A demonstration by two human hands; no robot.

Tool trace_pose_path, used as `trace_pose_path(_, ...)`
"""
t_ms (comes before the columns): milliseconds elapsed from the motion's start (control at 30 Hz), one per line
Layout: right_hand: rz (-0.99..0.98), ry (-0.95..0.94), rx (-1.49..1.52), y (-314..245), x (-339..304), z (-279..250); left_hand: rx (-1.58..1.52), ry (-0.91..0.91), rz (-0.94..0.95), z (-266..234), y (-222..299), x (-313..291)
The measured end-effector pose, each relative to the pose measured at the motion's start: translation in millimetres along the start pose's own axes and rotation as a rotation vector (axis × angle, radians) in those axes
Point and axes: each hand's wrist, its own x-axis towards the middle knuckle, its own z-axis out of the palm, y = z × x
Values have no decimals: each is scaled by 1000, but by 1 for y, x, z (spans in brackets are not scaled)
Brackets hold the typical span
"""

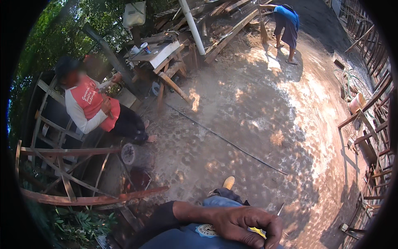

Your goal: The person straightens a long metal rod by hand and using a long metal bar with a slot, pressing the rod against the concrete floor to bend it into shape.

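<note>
My left hand [248,226] reaches across the front of my blue shirt from a dark sleeve, its fingers curled. A bit of something yellow [258,231] shows between the fingers and thumb; what it is I cannot make out. Just beyond the knuckles a thin pointed sliver [281,208] sticks up, and I cannot tell whether it belongs to what the hand holds. My right hand is out of view. Below me, a tan boot tip [228,182] stands on the patchy ground [232,120].
At left, a co-worker in a red and white shirt [93,99] stands beside a wooden frame [66,174] and a stump-like block [134,154]. A dark hose-like line [228,141] crosses the ground. Another person [288,25] bends near piled planks [232,35]. Fencing [375,137] lines the right.
</note>
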Motion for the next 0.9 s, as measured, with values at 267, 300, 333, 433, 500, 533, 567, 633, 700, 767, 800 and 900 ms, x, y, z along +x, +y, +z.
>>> trace_pose_path(267,102,-117,-262,227,-35,21,-613,-126,28,81,-85,77)
trace_pose_path(300,16,-178,-486,263,-23,25,-607,-116,-25,86,-93,80)
trace_pose_path(333,-18,-167,-542,293,-15,31,-604,-108,-75,93,-102,84)
trace_pose_path(433,331,33,-33,270,-55,50,-275,-220,-368,97,-140,104)
trace_pose_path(500,501,158,190,242,-74,40,-80,-485,-544,95,-157,121)
trace_pose_path(533,592,205,197,258,-85,40,7,-622,-591,99,-171,126)
trace_pose_path(567,669,238,193,273,-91,47,182,-511,-769,111,-183,123)
trace_pose_path(633,760,293,232,301,-100,60,586,-278,-1090,134,-201,114)
trace_pose_path(700,794,334,277,306,-96,63,971,-311,-1112,120,-239,97)
trace_pose_path(767,851,343,339,319,-102,73,1273,-438,-1136,89,-286,72)
trace_pose_path(800,822,364,366,317,-105,74,1409,-539,-1147,73,-298,64)
trace_pose_path(900,745,507,350,308,-116,63,1422,-512,-1364,19,-321,46)
